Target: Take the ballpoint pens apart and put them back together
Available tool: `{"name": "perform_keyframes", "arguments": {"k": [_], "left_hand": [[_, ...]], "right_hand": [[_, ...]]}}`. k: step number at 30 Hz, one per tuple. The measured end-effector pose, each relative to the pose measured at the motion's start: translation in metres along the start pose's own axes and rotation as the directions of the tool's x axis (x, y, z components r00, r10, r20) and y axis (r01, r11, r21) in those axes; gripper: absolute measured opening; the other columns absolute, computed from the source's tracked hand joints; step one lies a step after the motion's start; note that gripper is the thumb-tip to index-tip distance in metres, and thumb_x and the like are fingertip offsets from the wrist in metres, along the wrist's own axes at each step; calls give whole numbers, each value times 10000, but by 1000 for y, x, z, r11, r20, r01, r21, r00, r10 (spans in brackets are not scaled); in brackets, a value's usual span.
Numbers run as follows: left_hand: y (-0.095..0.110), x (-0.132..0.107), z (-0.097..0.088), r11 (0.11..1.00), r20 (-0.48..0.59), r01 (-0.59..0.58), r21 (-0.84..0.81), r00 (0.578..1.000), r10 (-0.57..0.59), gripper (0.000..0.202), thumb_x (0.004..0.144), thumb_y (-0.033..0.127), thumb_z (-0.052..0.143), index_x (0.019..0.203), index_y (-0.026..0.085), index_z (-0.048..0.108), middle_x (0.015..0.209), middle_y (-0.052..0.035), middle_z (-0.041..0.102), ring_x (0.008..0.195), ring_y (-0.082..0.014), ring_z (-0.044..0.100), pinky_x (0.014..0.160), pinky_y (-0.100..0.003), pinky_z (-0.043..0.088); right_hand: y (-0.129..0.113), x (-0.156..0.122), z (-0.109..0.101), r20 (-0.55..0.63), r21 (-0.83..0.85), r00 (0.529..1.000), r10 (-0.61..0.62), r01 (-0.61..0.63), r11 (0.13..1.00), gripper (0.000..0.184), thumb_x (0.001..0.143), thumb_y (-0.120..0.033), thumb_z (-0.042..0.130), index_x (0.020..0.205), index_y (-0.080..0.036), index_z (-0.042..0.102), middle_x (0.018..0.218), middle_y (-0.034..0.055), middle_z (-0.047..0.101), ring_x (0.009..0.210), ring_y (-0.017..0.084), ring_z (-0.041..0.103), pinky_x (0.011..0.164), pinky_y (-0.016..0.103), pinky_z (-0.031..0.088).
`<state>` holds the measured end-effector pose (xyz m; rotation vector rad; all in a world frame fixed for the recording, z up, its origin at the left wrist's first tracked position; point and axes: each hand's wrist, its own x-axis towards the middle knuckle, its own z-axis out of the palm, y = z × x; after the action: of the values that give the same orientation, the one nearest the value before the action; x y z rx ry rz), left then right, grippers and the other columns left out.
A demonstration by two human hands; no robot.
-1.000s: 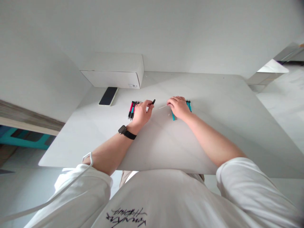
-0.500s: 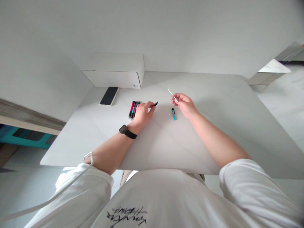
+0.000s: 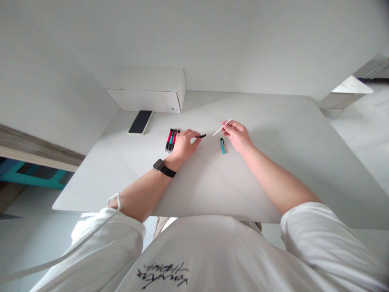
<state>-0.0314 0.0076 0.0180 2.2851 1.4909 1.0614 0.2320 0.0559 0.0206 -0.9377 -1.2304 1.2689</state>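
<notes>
Between the thumb and fingers of my left hand (image 3: pixel 184 144) is a short black pen part (image 3: pixel 202 136), its free end pointing right. My right hand (image 3: pixel 238 134) pinches a thin white stick that looks like a pen refill (image 3: pixel 221 127), slanting down to the left toward the black part but apart from it. Just below the right fingers lies a teal pen barrel (image 3: pixel 223 146) with a black clip. A tiny pale piece (image 3: pixel 217 146) rests beside it, too small to make out. Several red and teal pens (image 3: pixel 171 140) lie side by side left of my left hand, which partly hides them.
A black-screened phone (image 3: pixel 140 122) lies at the table's back left, in front of a long white box (image 3: pixel 142 99) near the wall. The white table (image 3: pixel 206 182) reaches to my body, its front edge close to my shirt.
The refill has swung round in my right fingers: its left end pointed up and away, and now points down toward my left hand. The black part has tipped flatter and slightly right.
</notes>
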Motion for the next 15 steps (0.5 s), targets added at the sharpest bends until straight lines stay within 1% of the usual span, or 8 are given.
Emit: {"name": "perform_keyframes", "arguments": {"k": [5, 10, 15], "left_hand": [[-2, 0, 1, 1000, 20, -6, 7, 1000, 6, 153, 976, 340, 673, 1071, 255, 758, 1053, -63, 758, 1010, -260, 682, 968, -434, 513], [-3, 1, 2, 1000, 34, -10, 17, 999, 9, 134, 967, 338, 688, 1045, 258, 762, 1027, -60, 755, 990, -256, 679, 965, -434, 506], [-2, 1, 1, 999, 43, -17, 27, 999, 16, 147, 973, 349, 675, 1046, 257, 763, 1032, -65, 754, 995, -262, 680, 967, -440, 508]], "right_hand": [[-1, -5, 7, 2, 0, 1000, -17, 17, 1000, 422, 748, -605, 869, 969, -273, 729, 947, 12, 735, 893, 164, 711, 768, 284, 588], [-4, -8, 10, -18, -24, 998, -56, 56, 998, 426, 758, -621, 857, 972, -274, 734, 971, 17, 738, 868, 159, 695, 737, 276, 586], [-2, -8, 11, -17, -59, 998, -55, 54, 997, 438, 755, -631, 852, 986, -274, 748, 965, 18, 742, 840, 161, 692, 714, 279, 585]]}}
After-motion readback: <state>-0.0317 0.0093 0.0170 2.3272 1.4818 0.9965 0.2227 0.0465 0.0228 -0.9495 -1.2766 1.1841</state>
